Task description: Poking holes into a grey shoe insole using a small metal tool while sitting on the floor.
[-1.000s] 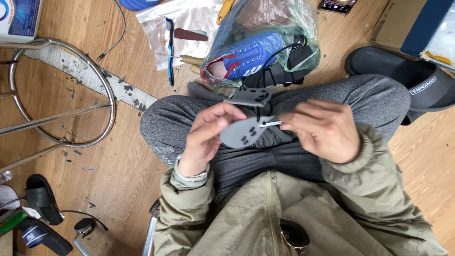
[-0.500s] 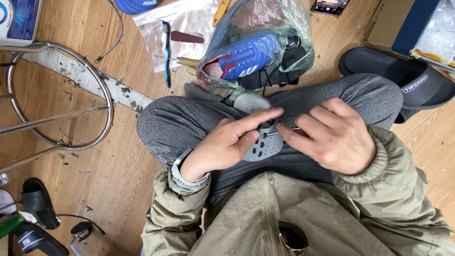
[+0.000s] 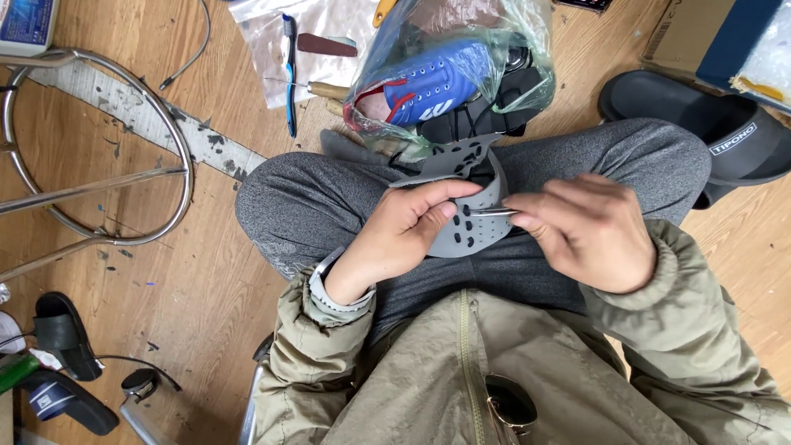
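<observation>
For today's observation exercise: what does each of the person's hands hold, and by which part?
The left hand grips the grey perforated shoe-upper piece by its left edge; the right hand pinches a thin metal tool at its rear end.

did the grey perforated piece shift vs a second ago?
Yes. The grey perforated piece now sits lower on the lap, farther from the plastic bag; before, it was nearer.

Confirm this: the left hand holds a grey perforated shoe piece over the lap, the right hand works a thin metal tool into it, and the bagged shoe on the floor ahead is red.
One detail is wrong. The bagged shoe is blue, with only red trim, as the head view shows. The rest stands: the left hand holds the grey perforated shoe piece over the lap, and the right hand works a thin metal tool into it.
</observation>
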